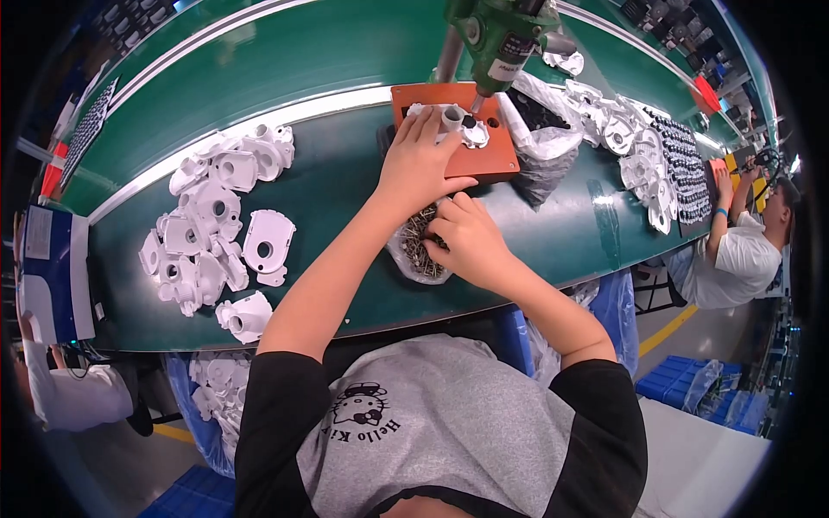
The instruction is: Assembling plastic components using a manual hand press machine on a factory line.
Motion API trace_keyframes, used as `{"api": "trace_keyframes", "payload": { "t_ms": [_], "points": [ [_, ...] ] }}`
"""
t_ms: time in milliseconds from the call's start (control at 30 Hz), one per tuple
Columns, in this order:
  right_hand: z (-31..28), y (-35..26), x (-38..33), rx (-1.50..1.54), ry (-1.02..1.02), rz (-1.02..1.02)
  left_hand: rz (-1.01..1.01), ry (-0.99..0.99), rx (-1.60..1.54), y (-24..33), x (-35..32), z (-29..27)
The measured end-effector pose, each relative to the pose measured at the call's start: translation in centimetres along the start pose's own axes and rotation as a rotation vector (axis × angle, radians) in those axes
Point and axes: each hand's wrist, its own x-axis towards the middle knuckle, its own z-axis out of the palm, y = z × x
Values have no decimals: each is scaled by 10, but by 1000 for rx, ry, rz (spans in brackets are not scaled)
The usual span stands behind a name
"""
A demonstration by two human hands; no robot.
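My left hand (418, 167) lies over a white plastic housing (474, 133), its fingers stretched along the part's left side and its thumb apart at the block's front edge. The housing sits on an orange fixture block (495, 159) beneath the spindle of a green press (499, 56). My right hand (467, 238) reaches over a plastic-lined container of screws (420, 250) just in front of the block. Its fingers are curled in, with the thumb and forefinger close together among the screws. What they pinch is too small to make out.
White housings (216, 211) lie heaped on the green table at left, with more housings (646, 164) at right. A bag of black parts (542, 129) stands right of the block. Rows of dark parts (684, 168) lie farther right, near a seated person (738, 250).
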Motion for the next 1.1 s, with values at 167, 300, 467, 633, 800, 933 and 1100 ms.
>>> {"api": "trace_keyframes", "payload": {
  "t_ms": [167,300,467,633,800,933,1100],
  "points": [
    [1,-2,2,-99,-4,-41,-3,-12,7,-1,0,1],
    [3,-3,1,-92,15,-37,2,-6,-5,-2,-1,3],
    [5,-1,0,-73,22,-28,-6,-10,2,0,0,1],
    [-3,2,3,49,-26,19,9,8,-2,-2,-1,2],
    [-25,13,13,348,-19,150,3,19,16,-3,1,4],
    [-43,31,15,366,34,267,15,17,16,-3,0,6],
    [-60,57,16,392,76,439,-7,1,4,0,0,0]
  ]
}}
